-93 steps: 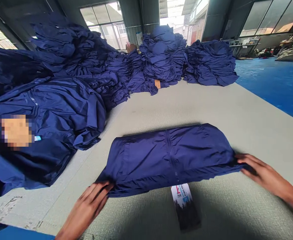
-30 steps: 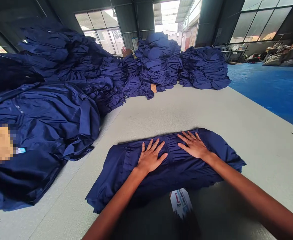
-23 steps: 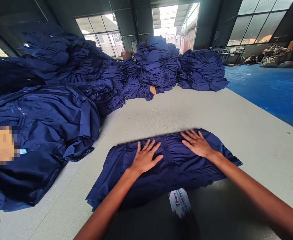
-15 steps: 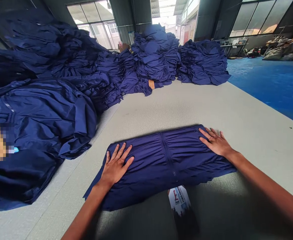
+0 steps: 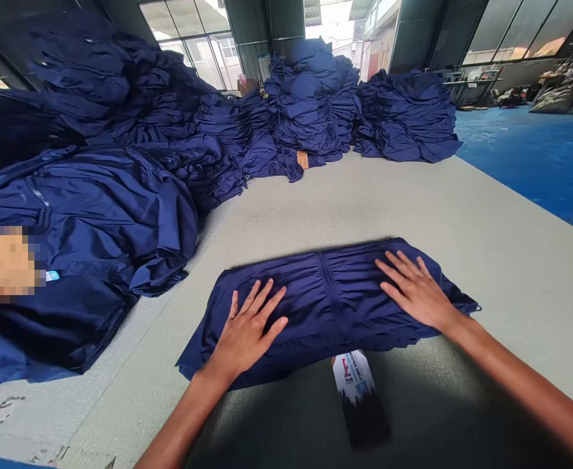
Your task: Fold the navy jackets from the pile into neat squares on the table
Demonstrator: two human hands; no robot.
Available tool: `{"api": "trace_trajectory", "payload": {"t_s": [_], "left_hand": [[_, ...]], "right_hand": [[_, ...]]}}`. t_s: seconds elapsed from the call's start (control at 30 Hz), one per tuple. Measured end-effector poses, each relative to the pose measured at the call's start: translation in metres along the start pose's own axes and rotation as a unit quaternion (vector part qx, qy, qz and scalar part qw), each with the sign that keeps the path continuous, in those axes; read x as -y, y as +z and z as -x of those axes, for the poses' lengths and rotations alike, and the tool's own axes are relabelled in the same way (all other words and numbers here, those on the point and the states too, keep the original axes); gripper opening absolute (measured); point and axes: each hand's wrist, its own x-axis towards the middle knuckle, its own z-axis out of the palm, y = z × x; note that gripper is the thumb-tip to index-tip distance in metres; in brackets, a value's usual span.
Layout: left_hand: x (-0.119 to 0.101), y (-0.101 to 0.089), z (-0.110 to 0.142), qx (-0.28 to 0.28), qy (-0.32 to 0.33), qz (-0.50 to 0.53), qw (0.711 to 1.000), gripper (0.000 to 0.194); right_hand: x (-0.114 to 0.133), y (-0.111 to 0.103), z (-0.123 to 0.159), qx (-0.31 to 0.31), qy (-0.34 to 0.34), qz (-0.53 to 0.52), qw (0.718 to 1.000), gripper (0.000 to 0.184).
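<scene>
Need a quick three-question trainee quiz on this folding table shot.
1. True or false: the left hand and right hand both lie flat on the folded navy jacket, one on each side of its zip.
2. Where is the printed card? A) Tucked under the jacket's near edge B) Held in the right hand C) On top of the jacket
3. What colour is the floor beyond the grey table?

Key: 1 true; 2 A; 3 blue.
</scene>
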Motion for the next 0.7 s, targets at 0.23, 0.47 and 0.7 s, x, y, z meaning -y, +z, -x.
{"api": "trace_trajectory", "payload": {"t_s": [0.23,0.47,0.7], "left_hand": [[-0.001,0.016,0.006,-0.029,0.016,0.006,0.999,0.056],[-0.075,-0.006,0.045,-0.163,0.274,0.023,0.947,0.035],[-0.116,0.014,0.031,-0.159,0.303,-0.063,0.938,0.029]], "right_hand": [[0.013,0.009,0.010,0.005,-0.006,-0.036,0.999,0.058],[0.066,-0.030,0.068,-0.093,-0.219,-0.102,0.966,0.040],[0.090,-0.022,0.091,-0.078,-0.269,-0.082,0.956,0.040]]}}
